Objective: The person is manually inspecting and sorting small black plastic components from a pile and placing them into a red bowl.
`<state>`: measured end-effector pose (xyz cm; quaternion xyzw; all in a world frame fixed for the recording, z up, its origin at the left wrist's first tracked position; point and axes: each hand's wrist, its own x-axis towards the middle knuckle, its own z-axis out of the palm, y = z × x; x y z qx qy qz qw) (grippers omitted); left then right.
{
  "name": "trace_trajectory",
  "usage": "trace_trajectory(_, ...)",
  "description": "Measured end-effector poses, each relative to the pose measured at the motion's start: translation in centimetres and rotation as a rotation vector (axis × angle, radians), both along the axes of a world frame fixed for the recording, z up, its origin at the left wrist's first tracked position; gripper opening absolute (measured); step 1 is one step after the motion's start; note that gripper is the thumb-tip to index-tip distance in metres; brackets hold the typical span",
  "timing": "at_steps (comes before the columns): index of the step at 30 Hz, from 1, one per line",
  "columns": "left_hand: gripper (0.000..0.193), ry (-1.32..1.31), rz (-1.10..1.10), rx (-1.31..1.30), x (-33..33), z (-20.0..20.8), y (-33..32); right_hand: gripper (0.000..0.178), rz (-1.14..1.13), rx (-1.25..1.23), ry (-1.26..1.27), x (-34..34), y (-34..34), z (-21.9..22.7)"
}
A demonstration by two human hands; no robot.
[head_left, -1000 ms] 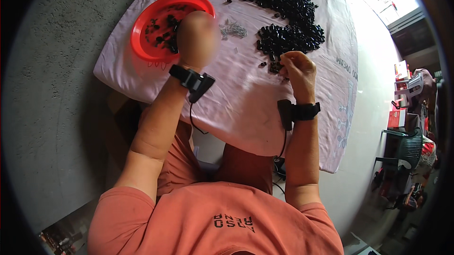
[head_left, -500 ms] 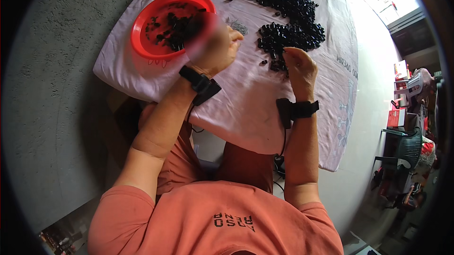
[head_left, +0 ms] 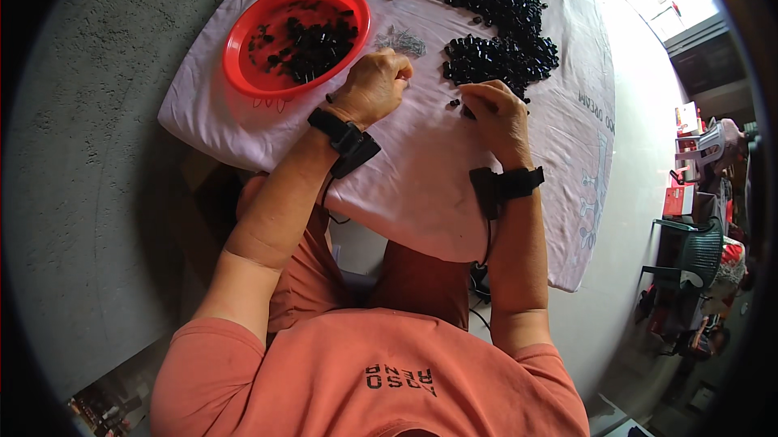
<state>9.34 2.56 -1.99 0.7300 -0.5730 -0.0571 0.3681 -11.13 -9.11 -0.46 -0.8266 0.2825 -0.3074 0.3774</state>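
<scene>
Left hand [head_left: 371, 87] curled closed beside small grey metal pins [head_left: 400, 40]; contents hidden. Right hand [head_left: 501, 117] pinching small black plastic piece at heap of black plastic parts [head_left: 498, 60] on pale cloth-covered table [head_left: 421, 169]. Parts likely light, stiff, best pinched by fingertips. Round red plastic tray [head_left: 243, 40] nearby.

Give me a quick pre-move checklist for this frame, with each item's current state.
1. Left hand over the cloth by the small grey pile, clear of the red tray: ok.
2. Right hand at the near edge of the black pile: ok.
3. A part pinched in either hand: cannot tell, fingers curl over it.
4. Tray within the left hand's reach and not full: ok.
5. Stray black bits between the hands, none near the cloth's edge: ok.
</scene>
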Motion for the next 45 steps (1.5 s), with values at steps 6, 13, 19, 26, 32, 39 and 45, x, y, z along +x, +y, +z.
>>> trace_trajectory(6,0.006,-0.017,0.002,-0.015,-0.1,0.0,0.1,0.023,0.059,-0.145,0.142,-0.1,0.3,0.6)
trace_trajectory(13,0.006,0.037,-0.088,0.057,-0.2,0.8,0.4,0.019,0.07,-0.214,0.17,0.0,0.3,0.4)
trace_trajectory(19,0.009,-0.024,-0.095,0.031,-0.3,1.0,0.4,0.011,0.054,-0.081,0.018,0.2,0.0,0.1)
trace_trajectory(26,0.008,0.223,-0.194,-0.135,-2.0,2.9,0.1,0.016,0.193,0.581,-0.185,0.1,0.7,1.1)
trace_trajectory(32,0.006,0.267,-0.259,-0.208,-3.5,4.0,0.4,0.017,0.268,0.643,-0.179,0.3,1.1,1.2)
trace_trajectory(39,0.001,0.139,-0.296,-0.281,-3.7,4.1,0.3,0.018,0.274,0.66,-0.156,0.4,1.2,1.0)
trace_trajectory(45,0.007,0.062,-0.335,-0.333,-3.9,4.1,0.3,0.019,0.287,0.653,-0.151,0.4,1.2,1.2)
